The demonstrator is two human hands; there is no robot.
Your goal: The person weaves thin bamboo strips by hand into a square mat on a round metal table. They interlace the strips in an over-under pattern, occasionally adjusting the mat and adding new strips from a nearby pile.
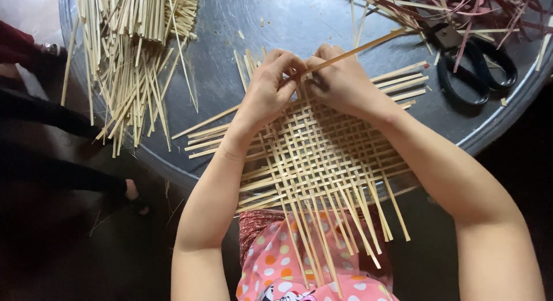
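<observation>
Nearest the camera, the loose ends of a woven bamboo mat [322, 157] overhang the edge of the round dark counter [288, 24] and extend above a pink polka-dot garment [276, 266] on the person's lap. The mat's open-weave centre lies flat on the counter, directly below and between both forearms. At the mat's far edge, the left hand [268, 91] and right hand [340, 82] sit close together, almost touching, fingers curled and pinched on a single bamboo strip [345, 54]. This strip runs diagonally from the hands up toward the right, clear of the weave at its far end. Beyond the left hand, a loose pile of cut bamboo strips [132, 53] covers the counter's left portion. Beyond the right hand, black scissors [475, 65] lie beside a bundle of reddish-purple strips [461, 7] at the far right edge.
</observation>
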